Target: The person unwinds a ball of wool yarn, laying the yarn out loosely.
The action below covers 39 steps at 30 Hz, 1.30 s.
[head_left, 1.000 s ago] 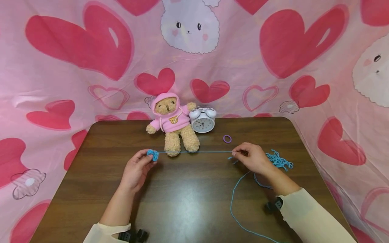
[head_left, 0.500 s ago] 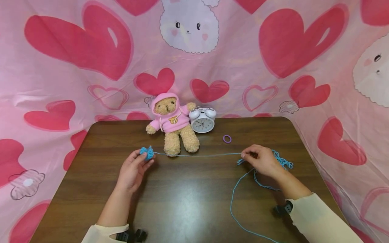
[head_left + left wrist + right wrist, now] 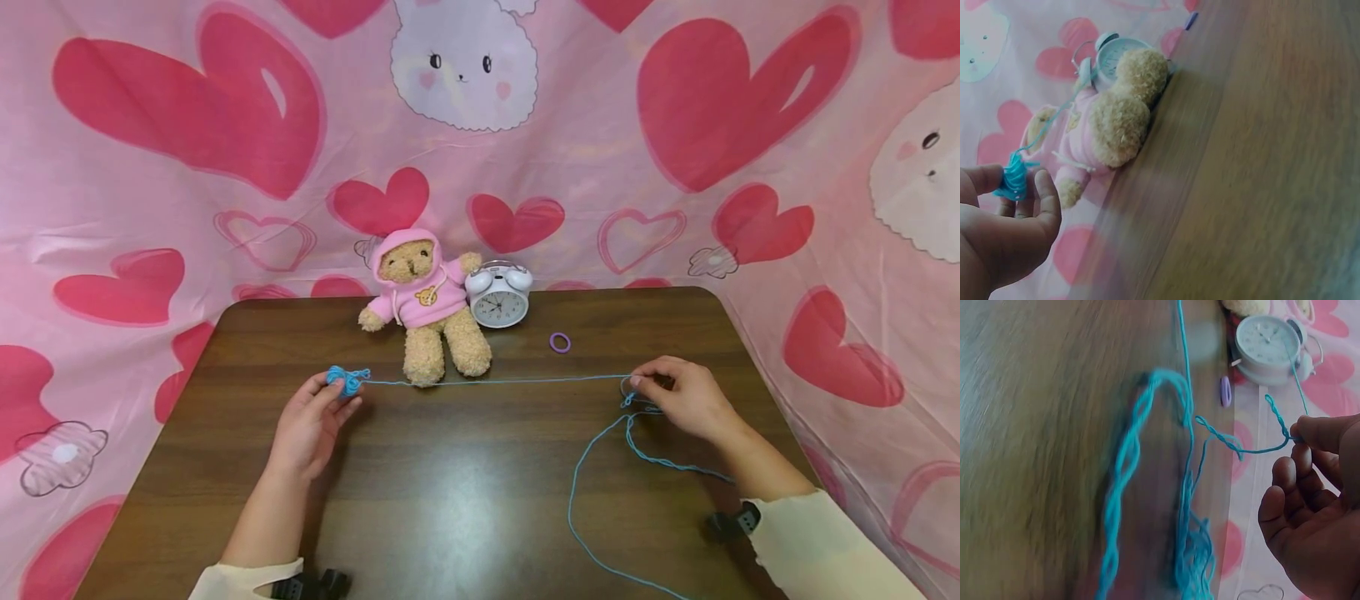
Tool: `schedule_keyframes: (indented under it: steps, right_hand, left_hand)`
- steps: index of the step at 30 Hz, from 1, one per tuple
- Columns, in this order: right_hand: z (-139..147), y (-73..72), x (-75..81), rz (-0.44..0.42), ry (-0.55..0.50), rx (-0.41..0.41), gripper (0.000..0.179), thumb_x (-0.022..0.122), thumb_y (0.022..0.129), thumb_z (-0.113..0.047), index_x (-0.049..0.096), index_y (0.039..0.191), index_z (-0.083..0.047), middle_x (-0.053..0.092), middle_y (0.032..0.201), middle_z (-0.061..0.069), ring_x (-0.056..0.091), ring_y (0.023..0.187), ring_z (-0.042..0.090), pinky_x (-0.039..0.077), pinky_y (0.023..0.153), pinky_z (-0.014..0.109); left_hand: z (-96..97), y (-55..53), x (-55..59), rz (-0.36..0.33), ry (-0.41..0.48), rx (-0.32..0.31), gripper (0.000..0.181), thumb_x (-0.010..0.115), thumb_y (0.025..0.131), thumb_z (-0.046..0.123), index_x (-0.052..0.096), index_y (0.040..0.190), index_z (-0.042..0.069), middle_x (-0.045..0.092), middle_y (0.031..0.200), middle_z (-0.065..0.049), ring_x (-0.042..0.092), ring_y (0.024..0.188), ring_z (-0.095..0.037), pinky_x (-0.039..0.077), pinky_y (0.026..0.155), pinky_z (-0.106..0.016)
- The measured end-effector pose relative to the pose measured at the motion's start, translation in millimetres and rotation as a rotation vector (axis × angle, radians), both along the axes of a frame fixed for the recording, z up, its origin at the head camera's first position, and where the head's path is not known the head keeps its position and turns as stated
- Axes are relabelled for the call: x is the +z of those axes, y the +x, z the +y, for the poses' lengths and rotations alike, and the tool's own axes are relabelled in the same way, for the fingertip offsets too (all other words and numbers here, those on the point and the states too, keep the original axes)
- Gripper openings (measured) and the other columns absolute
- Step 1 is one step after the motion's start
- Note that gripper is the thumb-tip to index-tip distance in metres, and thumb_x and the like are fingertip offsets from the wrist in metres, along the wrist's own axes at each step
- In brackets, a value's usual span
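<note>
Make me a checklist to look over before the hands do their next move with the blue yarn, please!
1. Left hand holds the yarn bundle: ok, pinched between thumb and fingers.
2. Right hand holds the strand: ok, pinched at the fingertips.
3. Strand between the hands is stretched out: ok, nearly straight.
4. Loose yarn is free of twists: not ok, twisted lengths show.
5. Strand isn't touching the teddy bear: cannot tell; it crosses in front of the feet.
6. Purple ring is apart from both hands: ok.
</note>
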State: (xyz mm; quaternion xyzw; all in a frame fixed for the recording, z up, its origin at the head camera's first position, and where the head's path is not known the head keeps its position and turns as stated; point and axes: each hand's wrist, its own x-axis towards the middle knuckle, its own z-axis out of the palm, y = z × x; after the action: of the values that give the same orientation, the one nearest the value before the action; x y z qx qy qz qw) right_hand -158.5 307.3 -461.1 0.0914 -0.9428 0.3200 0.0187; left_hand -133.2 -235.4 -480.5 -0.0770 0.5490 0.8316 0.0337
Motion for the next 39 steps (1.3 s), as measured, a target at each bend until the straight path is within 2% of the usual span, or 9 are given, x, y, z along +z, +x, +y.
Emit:
schedule_keyframes:
  steps: [6, 15, 22, 27, 34, 39]
  right_hand:
    - [17.5, 4.8, 1.5, 0.027, 0.014, -0.033, 0.013, 0.073, 0.098, -0.028, 0.078, 0.102, -0.016, 0.072, 0.093, -0.001, 0.058, 0.076, 0.012, 0.049, 0.062, 0.025]
    - [41.6, 10.7, 1.6, 0.031, 0.034, -0.088, 0.019, 0.074, 0.098, -0.029, 0.078, 0.104, -0.012, 0.074, 0.094, 0.002, 0.056, 0.073, 0.006, 0.048, 0.058, 0.024]
    - [61.4, 13.2, -1.7, 0.03, 0.046, -0.128, 0.023, 0.072, 0.099, -0.029, 0.077, 0.108, -0.008, 0.072, 0.093, 0.006, 0.056, 0.071, 0.008, 0.049, 0.057, 0.026]
    - [76.0, 14.4, -6.5, 0.049, 0.054, -0.148, 0.02, 0.073, 0.099, -0.026, 0.078, 0.106, -0.008, 0.073, 0.097, 0.01, 0.052, 0.076, 0.002, 0.046, 0.061, 0.022]
    - [95.4, 16.8, -11.7, 0.057, 0.045, -0.169, 0.02, 0.073, 0.098, -0.023, 0.078, 0.106, -0.005, 0.074, 0.096, 0.013, 0.05, 0.078, -0.005, 0.045, 0.062, 0.019]
    - [107.2, 18.7, -15.2, 0.074, 0.056, -0.176, 0.02, 0.073, 0.097, -0.022, 0.078, 0.106, -0.004, 0.076, 0.097, 0.015, 0.047, 0.08, -0.015, 0.043, 0.065, 0.016]
  left_hand:
    - [-6.7, 2.5, 1.5, -0.008, 0.012, 0.009, 0.01, 0.06, 0.107, 0.018, 0.062, 0.112, 0.01, 0.066, 0.106, 0.001, 0.069, 0.1, -0.014, 0.056, 0.098, -0.034]
    - [-18.0, 6.6, 2.0, 0.022, 0.019, 0.028, 0.008, 0.058, 0.107, 0.014, 0.064, 0.11, 0.01, 0.068, 0.104, 0.001, 0.068, 0.097, -0.013, 0.057, 0.094, -0.032]
    - [-30.6, 10.8, 0.6, 0.059, 0.06, 0.05, 0.009, 0.056, 0.107, 0.009, 0.065, 0.109, 0.008, 0.071, 0.104, 0.0, 0.07, 0.097, -0.013, 0.058, 0.092, -0.031]
    - [-40.4, 14.7, -0.8, 0.084, 0.099, 0.065, 0.013, 0.053, 0.107, 0.005, 0.066, 0.109, 0.008, 0.073, 0.104, -0.002, 0.071, 0.095, -0.014, 0.059, 0.091, -0.031]
    - [-54.2, 22.6, -0.1, 0.098, 0.108, 0.088, 0.017, 0.052, 0.107, 0.002, 0.068, 0.11, 0.007, 0.073, 0.103, -0.003, 0.071, 0.094, -0.016, 0.059, 0.089, -0.031]
    - [-61.5, 26.8, 0.5, 0.105, 0.128, 0.095, 0.018, 0.051, 0.107, 0.002, 0.069, 0.11, 0.007, 0.074, 0.103, -0.004, 0.072, 0.095, -0.017, 0.059, 0.088, -0.03]
